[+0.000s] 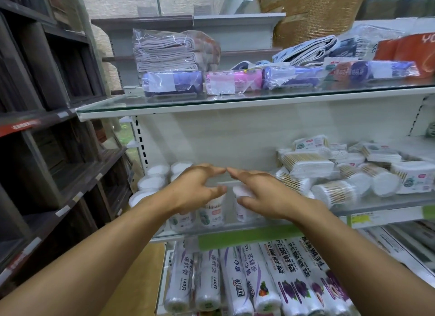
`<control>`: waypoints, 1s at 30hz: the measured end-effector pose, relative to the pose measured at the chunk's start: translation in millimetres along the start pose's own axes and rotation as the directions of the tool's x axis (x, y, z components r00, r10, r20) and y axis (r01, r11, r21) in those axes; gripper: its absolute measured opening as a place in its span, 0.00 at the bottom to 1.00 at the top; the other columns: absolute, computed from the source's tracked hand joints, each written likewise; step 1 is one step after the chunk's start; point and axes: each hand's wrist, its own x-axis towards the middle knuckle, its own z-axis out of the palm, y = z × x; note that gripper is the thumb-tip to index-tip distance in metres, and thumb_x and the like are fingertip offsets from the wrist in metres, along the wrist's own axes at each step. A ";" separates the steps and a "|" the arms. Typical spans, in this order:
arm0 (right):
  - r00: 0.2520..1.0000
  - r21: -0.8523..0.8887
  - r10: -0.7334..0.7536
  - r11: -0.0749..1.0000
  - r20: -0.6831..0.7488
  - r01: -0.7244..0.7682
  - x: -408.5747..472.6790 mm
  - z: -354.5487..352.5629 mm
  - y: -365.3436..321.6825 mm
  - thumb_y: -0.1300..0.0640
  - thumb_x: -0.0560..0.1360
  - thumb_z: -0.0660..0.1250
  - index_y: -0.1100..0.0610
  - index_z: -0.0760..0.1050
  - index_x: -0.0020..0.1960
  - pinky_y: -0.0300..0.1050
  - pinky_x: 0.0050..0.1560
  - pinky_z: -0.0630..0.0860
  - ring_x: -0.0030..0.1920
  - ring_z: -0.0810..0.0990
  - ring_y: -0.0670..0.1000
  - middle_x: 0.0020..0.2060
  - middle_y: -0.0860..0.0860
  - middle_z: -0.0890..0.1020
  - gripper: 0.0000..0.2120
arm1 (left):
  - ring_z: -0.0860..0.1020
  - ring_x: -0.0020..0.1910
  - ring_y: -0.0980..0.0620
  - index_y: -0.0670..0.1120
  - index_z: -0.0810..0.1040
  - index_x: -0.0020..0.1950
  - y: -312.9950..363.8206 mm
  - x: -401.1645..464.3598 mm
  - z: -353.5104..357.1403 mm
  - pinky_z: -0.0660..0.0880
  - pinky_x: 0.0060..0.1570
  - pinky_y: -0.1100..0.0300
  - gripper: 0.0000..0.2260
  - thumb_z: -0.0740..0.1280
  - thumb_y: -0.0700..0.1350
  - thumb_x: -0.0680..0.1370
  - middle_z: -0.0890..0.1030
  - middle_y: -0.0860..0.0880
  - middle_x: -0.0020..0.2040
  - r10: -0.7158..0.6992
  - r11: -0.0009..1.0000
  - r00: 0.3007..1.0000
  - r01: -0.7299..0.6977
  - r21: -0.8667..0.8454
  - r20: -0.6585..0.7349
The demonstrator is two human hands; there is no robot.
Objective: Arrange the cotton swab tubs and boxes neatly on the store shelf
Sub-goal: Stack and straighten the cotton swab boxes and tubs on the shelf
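Note:
Several round cotton swab tubs (152, 182) stand upright at the left end of the middle glass shelf (388, 204). My left hand (195, 189) arches over the top of one upright tub (211, 212), fingers and thumb curled round it. My right hand (260, 194) holds the white lid of a neighbouring tub (241, 213) between thumb and fingers. The fingertips of both hands almost meet above the tubs. To the right lies a jumbled pile of tubs and swab boxes (308, 165), some on their sides and stacked.
The glass shelf above (235, 101) carries bagged cloths and wrapped packs. Rolls of plastic bags and wrap (247, 280) fill the shelf below. Dark wooden shelving (47, 151) stands close at the left. Bare shelf shows between the upright tubs and the pile.

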 end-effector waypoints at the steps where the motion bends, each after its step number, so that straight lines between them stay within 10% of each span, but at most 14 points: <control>1: 1.000 -0.004 0.009 1.000 -0.025 -0.009 -1.4 -0.8 0.8 0.51 0.76 0.64 0.49 0.54 0.78 0.48 0.72 0.63 0.73 0.65 0.53 0.74 0.53 0.67 0.34 | 0.71 0.69 0.53 0.52 0.70 0.73 4.3 4.2 1.1 0.69 0.63 0.62 0.24 0.67 0.54 0.78 0.72 0.52 0.71 0.018 1.000 1.000 -0.018 0.009 -0.024; 30: 0.891 -0.003 0.343 0.933 -0.297 -0.360 -87.7 -62.4 120.3 0.52 0.78 0.63 0.51 0.64 0.75 0.46 0.73 0.58 0.74 0.63 0.51 0.74 0.51 0.66 0.26 | 0.70 0.66 0.52 0.55 0.67 0.74 123.1 129.8 79.2 0.67 0.64 0.60 0.27 0.70 0.53 0.76 0.70 0.53 0.69 0.086 0.988 0.996 -0.088 -0.128 -0.021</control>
